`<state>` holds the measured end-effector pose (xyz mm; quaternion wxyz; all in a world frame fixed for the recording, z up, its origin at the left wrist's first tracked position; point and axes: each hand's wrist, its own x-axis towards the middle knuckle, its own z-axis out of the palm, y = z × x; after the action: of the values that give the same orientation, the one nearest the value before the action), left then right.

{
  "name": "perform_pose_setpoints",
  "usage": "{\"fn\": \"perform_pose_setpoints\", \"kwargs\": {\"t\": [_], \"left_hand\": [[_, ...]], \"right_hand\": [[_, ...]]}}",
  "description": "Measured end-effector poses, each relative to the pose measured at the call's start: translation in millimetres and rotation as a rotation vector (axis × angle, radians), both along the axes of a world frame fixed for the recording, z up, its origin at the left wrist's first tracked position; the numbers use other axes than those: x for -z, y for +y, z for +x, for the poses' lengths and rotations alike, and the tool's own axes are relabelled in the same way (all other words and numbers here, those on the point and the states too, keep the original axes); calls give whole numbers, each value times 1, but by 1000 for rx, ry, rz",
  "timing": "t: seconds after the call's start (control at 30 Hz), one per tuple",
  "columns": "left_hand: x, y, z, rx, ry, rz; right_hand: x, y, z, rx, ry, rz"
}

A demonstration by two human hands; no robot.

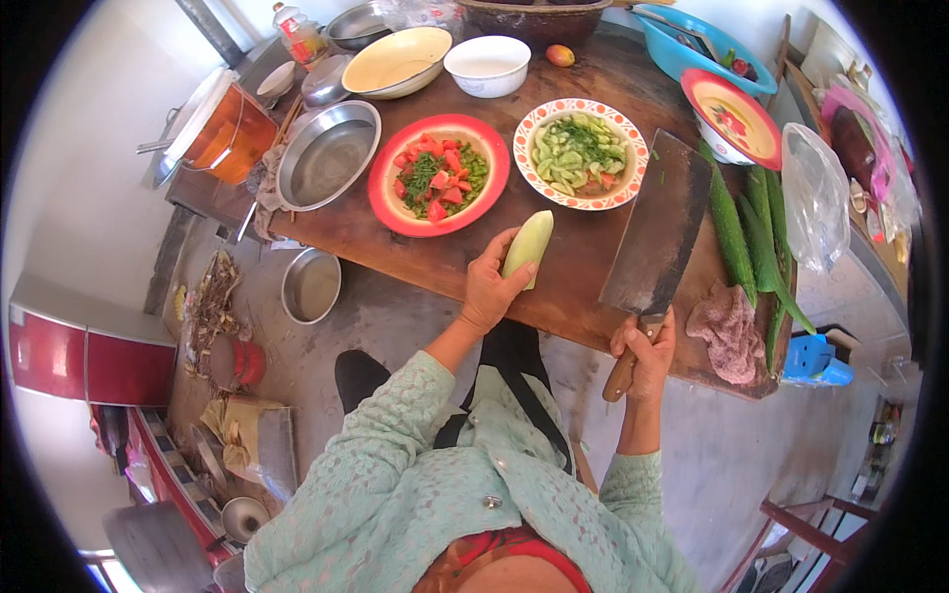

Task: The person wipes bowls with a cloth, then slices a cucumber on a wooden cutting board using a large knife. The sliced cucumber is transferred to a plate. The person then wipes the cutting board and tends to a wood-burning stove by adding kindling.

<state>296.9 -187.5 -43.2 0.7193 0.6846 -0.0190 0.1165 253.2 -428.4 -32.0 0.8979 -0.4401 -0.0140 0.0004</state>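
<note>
My left hand (491,285) is closed around a pale green peeled cucumber piece (530,246), which points away from me over the table's near edge. In my right hand (647,354) is the wooden handle of a broad cleaver (656,232); its dark blade slants up and away over the table. Beyond the cucumber piece sits an orange-patterned plate (529,117) of sliced cucumber and chopped greens. To its left, a red-rimmed plate (382,205) holds cut tomato and chopped greens. Whole green cucumbers (732,237) lie right of the blade.
A crumpled pink cloth (729,334) lies at the table's right front corner. A red-rimmed bowl (702,96) and a blue basin (676,56) stand at the back right. Metal basin (364,133), white bowl (487,69) and cream basin (397,59) fill the far left.
</note>
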Motion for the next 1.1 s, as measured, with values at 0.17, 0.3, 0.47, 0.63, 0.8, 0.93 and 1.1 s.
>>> {"fn": "perform_pose_setpoints", "kwargs": {"t": [0.17, 0.3, 0.47, 0.63, 0.8, 0.93, 1.1], "left_hand": [[2, 3, -4, -14, 1, 9], [5, 8, -7, -51, -2, 56], [2, 4, -6, -50, -16, 32], [-5, 5, -6, -41, -40, 94], [-5, 11, -8, 21, -50, 52], [-12, 22, -20, 110, 55, -122], [-43, 81, -36, 6, -94, -185]], "right_hand": [[3, 11, 12, 0, -35, 21], [3, 9, 13, -61, -12, -1], [4, 8, 10, -57, -19, -43], [2, 8, 11, -50, -44, -117], [3, 14, 11, -11, -37, -115], [1, 13, 12, -18, -97, -95], [-2, 6, 11, -7, -77, -101]]}}
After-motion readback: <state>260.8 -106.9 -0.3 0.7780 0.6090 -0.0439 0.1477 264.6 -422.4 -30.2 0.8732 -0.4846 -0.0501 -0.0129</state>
